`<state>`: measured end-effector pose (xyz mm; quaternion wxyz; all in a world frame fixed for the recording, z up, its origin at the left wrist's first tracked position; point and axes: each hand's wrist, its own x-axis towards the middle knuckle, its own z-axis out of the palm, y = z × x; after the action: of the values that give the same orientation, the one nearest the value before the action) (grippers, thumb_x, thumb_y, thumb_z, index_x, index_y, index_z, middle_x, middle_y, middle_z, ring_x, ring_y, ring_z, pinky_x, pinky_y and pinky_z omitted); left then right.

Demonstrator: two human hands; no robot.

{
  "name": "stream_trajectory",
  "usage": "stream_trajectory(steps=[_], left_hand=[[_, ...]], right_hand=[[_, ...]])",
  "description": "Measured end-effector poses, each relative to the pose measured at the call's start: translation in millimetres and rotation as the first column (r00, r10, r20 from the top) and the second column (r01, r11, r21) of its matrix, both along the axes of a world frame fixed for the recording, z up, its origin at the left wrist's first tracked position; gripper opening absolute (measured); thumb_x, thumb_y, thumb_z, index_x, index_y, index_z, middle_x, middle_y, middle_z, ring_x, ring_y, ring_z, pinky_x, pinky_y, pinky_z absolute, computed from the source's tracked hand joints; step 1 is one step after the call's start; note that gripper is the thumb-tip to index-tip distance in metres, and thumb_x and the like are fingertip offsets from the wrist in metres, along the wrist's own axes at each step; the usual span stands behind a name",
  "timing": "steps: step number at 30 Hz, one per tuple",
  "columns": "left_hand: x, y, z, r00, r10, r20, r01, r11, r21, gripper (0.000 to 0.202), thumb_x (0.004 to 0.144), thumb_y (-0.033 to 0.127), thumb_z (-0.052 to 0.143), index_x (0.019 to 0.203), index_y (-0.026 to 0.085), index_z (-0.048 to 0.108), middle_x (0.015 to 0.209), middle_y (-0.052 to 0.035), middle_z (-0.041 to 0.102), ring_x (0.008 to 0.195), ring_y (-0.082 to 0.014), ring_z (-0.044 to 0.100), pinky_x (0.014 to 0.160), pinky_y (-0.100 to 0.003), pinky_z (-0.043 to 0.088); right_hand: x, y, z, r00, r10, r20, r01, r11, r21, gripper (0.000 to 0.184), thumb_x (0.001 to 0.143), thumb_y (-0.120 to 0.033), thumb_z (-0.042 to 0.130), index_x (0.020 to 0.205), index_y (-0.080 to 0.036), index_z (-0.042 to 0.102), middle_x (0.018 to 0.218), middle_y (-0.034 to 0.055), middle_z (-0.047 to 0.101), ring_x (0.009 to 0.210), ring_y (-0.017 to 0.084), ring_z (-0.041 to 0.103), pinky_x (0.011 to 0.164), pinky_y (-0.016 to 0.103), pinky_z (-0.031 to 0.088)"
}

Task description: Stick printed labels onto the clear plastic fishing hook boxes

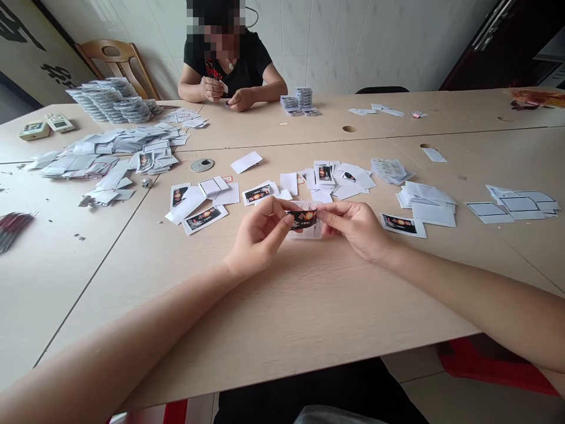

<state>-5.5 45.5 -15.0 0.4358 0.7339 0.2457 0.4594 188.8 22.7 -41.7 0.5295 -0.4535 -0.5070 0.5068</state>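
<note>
A small black sticker [303, 219] with an orange and white print is stretched between my two hands. My left hand [261, 237] pinches its left end between thumb and fingers. At its right end, my right hand [353, 228] does the same with thumb and forefinger. Just beneath the sticker is a clear plastic case [304, 234], partly hidden by the sticker and my fingers; whether my fingers touch it I cannot tell. Loose printed labels [204, 218] lie to the left of my hands, and another black-printed label [402, 224] lies beside my right wrist.
Across the table a person [227, 65] in black handles something small. Heaped white slips [115, 147] and stacked packs [110, 100] stand at the left. Plastic packets [391, 169] and paper slips [430, 203] lie to the right. The table's front edge runs below my forearms.
</note>
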Motion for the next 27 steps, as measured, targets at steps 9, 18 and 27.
stream_trajectory(steps=[9,18,27], left_hand=[[-0.7,0.3,-1.7,0.999,0.018,-0.026,-0.018,1.000,-0.010,0.018,0.086,0.024,0.054,0.071,0.019,0.047,0.095,-0.0073,0.062,0.084,-0.0148,0.059,0.071,-0.032,0.054],[2.4,-3.4,-5.9,1.000,0.024,0.012,-0.024,0.999,-0.043,0.015,0.086,0.023,0.055,0.074,0.017,0.050,0.095,-0.0065,0.062,0.077,-0.0123,0.061,0.071,-0.030,0.056],[1.9,-1.1,-5.8,0.955,0.240,-0.172,-0.238,0.971,0.030,0.018,0.083,0.031,0.060,0.073,0.017,0.056,0.066,-0.0016,0.059,0.061,-0.0115,0.058,0.055,-0.025,0.048]], right_hand=[[-0.3,-2.2,3.5,0.998,0.063,0.004,-0.063,0.998,0.015,0.025,0.072,-0.040,0.074,0.081,-0.018,0.068,0.064,-0.0015,0.060,0.055,0.009,0.053,0.057,0.024,0.045],[-1.4,-0.6,1.6,0.999,0.011,0.032,-0.012,0.999,0.043,0.025,0.074,-0.040,0.072,0.077,-0.017,0.066,0.060,-0.0021,0.057,0.054,0.009,0.052,0.056,0.024,0.043],[1.3,1.7,0.6,0.999,-0.004,0.042,0.001,0.998,0.060,0.023,0.077,-0.039,0.069,0.076,-0.017,0.061,0.059,-0.0021,0.058,0.058,0.010,0.053,0.062,0.025,0.043]])
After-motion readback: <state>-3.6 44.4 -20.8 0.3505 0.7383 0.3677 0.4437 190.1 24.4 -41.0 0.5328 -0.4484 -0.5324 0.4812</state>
